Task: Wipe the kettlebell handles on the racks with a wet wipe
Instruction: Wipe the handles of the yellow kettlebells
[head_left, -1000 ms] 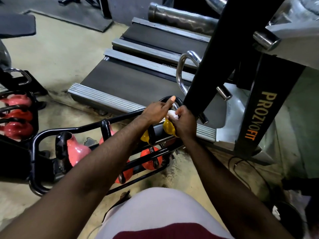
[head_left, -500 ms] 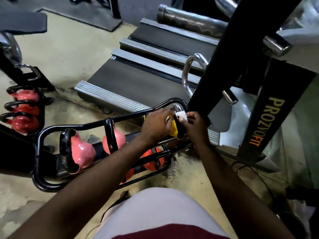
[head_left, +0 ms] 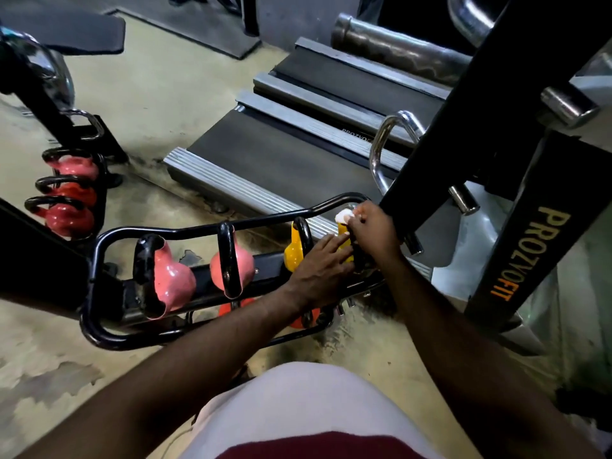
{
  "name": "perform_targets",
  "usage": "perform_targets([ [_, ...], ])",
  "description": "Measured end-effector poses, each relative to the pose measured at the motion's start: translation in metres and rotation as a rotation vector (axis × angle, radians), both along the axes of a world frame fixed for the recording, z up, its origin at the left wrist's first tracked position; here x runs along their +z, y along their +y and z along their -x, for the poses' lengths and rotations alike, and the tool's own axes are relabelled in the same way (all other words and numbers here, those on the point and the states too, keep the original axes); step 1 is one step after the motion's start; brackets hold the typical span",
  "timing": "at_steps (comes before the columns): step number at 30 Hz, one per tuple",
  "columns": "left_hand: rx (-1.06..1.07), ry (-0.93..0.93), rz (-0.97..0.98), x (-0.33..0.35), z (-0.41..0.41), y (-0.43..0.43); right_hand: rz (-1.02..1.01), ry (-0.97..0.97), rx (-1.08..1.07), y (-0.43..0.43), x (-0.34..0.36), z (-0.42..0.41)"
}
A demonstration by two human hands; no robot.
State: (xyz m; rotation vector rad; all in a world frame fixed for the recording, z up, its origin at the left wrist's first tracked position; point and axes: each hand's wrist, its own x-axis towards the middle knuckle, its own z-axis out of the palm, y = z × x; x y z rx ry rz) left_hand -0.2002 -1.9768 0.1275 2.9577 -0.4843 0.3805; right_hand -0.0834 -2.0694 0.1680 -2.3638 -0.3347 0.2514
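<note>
A low black rack holds two pink kettlebells and two yellow ones with black handles. My right hand pinches a white wet wipe against the top of the black handle of the far-right yellow kettlebell. My left hand rests flat on that kettlebell's yellow body, fingers straight. The other yellow kettlebell stands just left of my left hand. Orange kettlebells show on the lower tier, partly hidden by my left arm.
A second rack with red and pink kettlebells stands at the left. Treadmill decks lie behind the rack. A black machine post and a PROZVOFIT column crowd the right. A chrome handle sticks up nearby.
My left hand has slid down from the rack's top rail onto the yellow kettlebell's body. My right hand with the wipe has shifted up along the handle. The view has shifted.
</note>
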Motion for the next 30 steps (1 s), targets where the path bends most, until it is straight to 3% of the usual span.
perform_targets([
  [3,0.002,-0.028,0.019,0.000,0.003,0.000,0.203,-0.025,0.127,0.018,0.010,-0.014],
  [7,-0.008,-0.017,0.009,-0.007,0.002,-0.004,0.421,-0.201,0.199,0.001,0.016,-0.006],
  [11,0.020,-0.010,0.047,-0.008,-0.006,-0.004,0.418,-0.175,0.171,-0.001,0.025,-0.016],
  [19,0.062,-0.066,0.083,-0.011,0.002,-0.001,0.736,-0.047,0.459,0.054,0.031,-0.044],
  [24,0.087,0.001,0.040,-0.013,-0.002,-0.003,0.928,-0.333,0.668,0.064,0.029,-0.025],
  [27,0.122,0.004,0.031,-0.012,0.001,-0.005,0.975,-0.275,0.642,0.067,0.033,-0.032],
  [30,0.125,-0.001,0.045,-0.010,0.003,-0.002,0.877,-0.126,0.529,0.062,0.036,-0.047],
])
